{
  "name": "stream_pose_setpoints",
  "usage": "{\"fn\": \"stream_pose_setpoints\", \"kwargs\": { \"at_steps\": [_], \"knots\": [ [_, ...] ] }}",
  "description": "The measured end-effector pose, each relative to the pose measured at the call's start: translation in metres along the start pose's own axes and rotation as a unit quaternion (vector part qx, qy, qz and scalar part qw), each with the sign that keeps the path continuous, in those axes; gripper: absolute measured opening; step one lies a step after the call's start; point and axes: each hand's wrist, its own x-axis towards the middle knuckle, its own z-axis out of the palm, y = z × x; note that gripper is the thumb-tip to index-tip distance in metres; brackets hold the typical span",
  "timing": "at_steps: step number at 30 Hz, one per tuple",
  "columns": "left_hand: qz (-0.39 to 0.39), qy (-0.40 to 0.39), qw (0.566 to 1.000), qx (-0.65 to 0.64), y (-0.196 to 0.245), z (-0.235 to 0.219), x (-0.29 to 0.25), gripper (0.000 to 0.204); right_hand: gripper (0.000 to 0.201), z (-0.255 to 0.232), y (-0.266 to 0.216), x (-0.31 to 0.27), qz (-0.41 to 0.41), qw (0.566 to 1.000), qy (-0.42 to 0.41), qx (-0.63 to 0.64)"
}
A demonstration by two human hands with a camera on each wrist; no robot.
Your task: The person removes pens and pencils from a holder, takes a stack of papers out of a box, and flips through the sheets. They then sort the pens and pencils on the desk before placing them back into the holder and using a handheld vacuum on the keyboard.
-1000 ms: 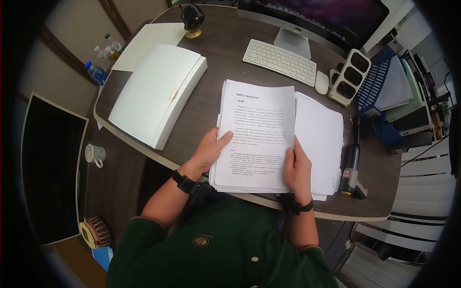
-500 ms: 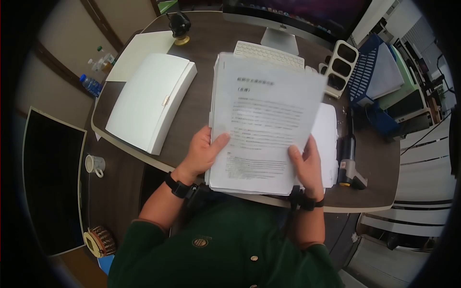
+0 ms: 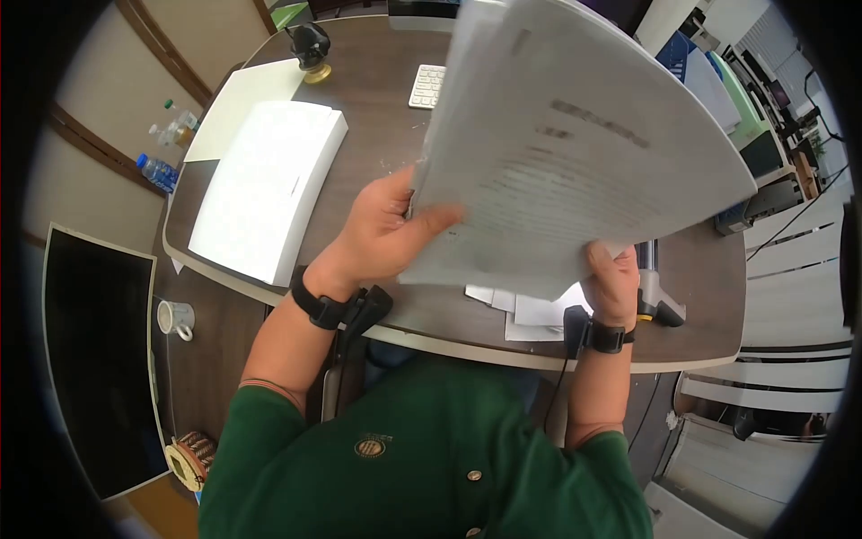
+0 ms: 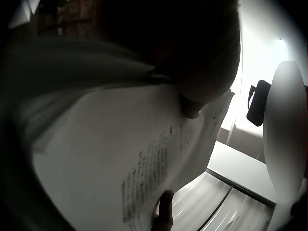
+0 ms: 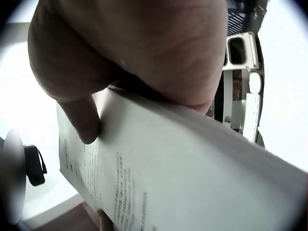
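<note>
A stack of printed paper sheets (image 3: 566,189) is raised off the desk in front of me, tilted and curving toward its upper right corner. My left hand (image 3: 377,234) grips its left edge, thumb lying over the printed face. At the lower right edge, my right hand (image 3: 615,280) pinches the sheets with its thumb on top. The right wrist view has that thumb (image 5: 84,120) pressed on the top page and the fingers behind the stack. Below the raised stack, other white sheets (image 3: 539,314) lie on the desk, partly hidden by it.
A white file box (image 3: 260,189) lies on the left of the desk (image 3: 359,144), with a pale folder behind it. A dark object on a gold base (image 3: 312,54) stands farther back. The keyboard (image 3: 427,85) is mostly covered. A handheld grey-and-black tool (image 3: 660,305) rests at right.
Both hands have lifted the stack up from the desk toward the head camera and tilted it. The right hand has shifted outward to the right, and sheets below have come into view.
</note>
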Motion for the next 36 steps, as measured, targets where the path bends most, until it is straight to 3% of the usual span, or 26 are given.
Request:
{"fn": "stream_pose_setpoints", "kwargs": {
  "at_steps": [6,8,12,15,16,18,24,27,30,33,36],
  "knots": [
    [0.018,0.013,0.998,-0.052,-0.027,0.004,0.004,0.027,0.024,0.014,-0.026,0.007,-0.087,0.994,0.034,-0.063],
    [0.005,0.010,0.999,-0.043,-0.033,0.005,0.005,0.027,0.023,0.004,-0.032,0.008,-0.117,0.987,-0.002,-0.113],
    [-0.051,0.009,0.996,-0.070,-0.054,0.011,0.001,0.029,0.021,-0.012,-0.025,0.006,-0.091,0.986,-0.011,-0.143],
    [-0.071,0.048,0.992,-0.096,-0.059,0.027,-0.008,0.033,0.021,-0.017,-0.010,-0.004,0.012,0.991,0.039,-0.124],
    [-0.069,0.056,0.992,-0.094,-0.062,0.031,-0.010,0.034,0.021,-0.021,-0.004,-0.007,0.010,0.992,0.036,-0.118],
    [-0.031,0.057,0.996,-0.056,-0.069,0.035,-0.009,0.039,0.023,-0.028,0.003,-0.012,0.005,0.994,0.031,-0.107],
    [0.011,0.083,0.994,0.064,-0.082,0.045,-0.008,0.041,0.020,-0.013,0.016,-0.016,-0.043,0.987,0.133,-0.080],
    [0.056,0.180,0.980,0.060,-0.090,0.066,-0.010,0.036,0.018,-0.001,0.024,-0.016,-0.088,0.978,0.162,-0.094],
    [0.096,0.212,0.962,0.141,-0.095,0.073,-0.012,0.035,0.014,0.016,0.026,-0.013,-0.125,0.958,0.242,-0.084],
    [0.122,0.222,0.961,0.107,-0.089,0.078,-0.009,0.030,0.021,0.014,0.030,-0.019,-0.127,0.957,0.245,-0.086],
    [0.093,0.206,0.970,0.091,-0.090,0.075,-0.015,0.019,0.024,0.009,0.035,-0.026,-0.149,0.948,0.253,-0.122]
  ]
}}
